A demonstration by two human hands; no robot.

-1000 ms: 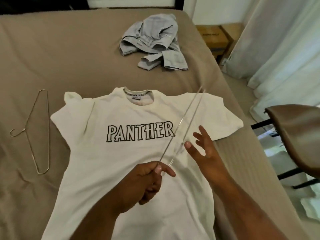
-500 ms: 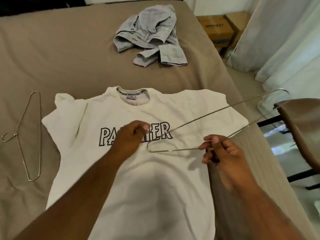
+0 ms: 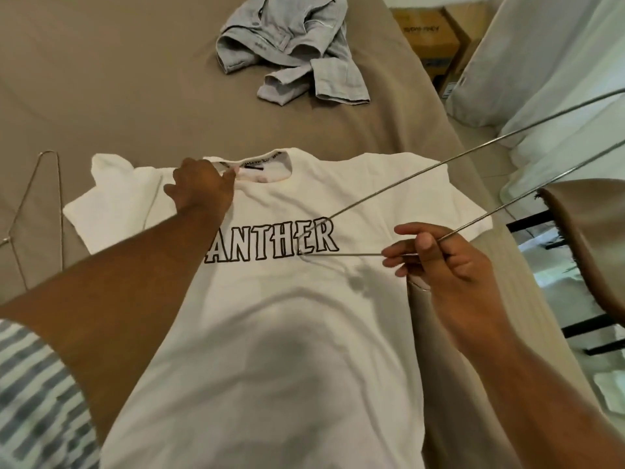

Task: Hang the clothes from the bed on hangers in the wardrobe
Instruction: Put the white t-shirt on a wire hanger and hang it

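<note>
While a white T-shirt (image 3: 287,333) with black outlined lettering lies flat, front up, on the near part of a beige bed (image 3: 118,79), the left hand (image 3: 203,184) reaches to its far neckline and pinches the collar's left edge, fingers curled together. The right hand (image 3: 439,258), by the shirt's right edge, pinches a thin wire hanger (image 3: 389,191) between thumb and fingers, with one corner above the lettering and the rest running off to the far right. A second wire hanger (image 3: 60,198) lies on the bed's left side, and a crumpled grey garment (image 3: 291,52) lies at its far end.
</note>
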